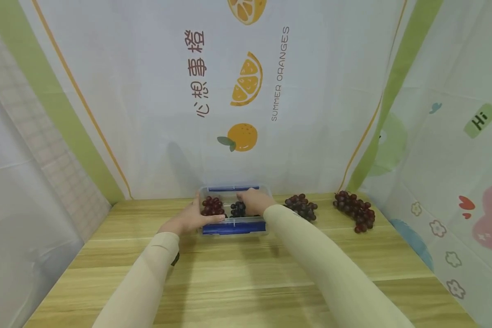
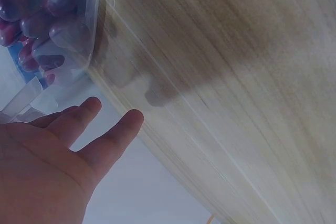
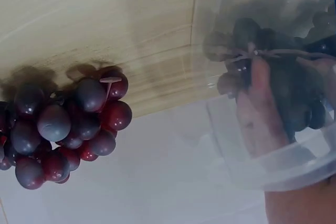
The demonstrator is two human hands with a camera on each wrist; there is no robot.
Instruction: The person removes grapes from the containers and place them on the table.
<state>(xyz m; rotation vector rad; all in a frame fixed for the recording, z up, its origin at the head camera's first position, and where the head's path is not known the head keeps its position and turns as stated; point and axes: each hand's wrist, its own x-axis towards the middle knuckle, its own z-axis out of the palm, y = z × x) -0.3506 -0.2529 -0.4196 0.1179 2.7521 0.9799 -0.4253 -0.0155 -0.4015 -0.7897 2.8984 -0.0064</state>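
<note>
Black grapes lie inside the clear container, right of the red grapes, which fill its left part. The person's right hand reaches down into the container from the right, its fingers curled round the black grapes; the right wrist view shows this through the clear wall, with the stem near one finger. The left hand rests against the container's left side, its thumb laid along the front rim and its fingers straight, gripping nothing; in the left wrist view two of them stretch out just beside the container. A blue strip runs along the container's front. It stands towards the back of the desk. To its right, near the right sleeve, lies a dark red bunch, and farther right, well apart from the container, a longer bunch. Behind the desk hangs a white cloth printed with oranges
</note>
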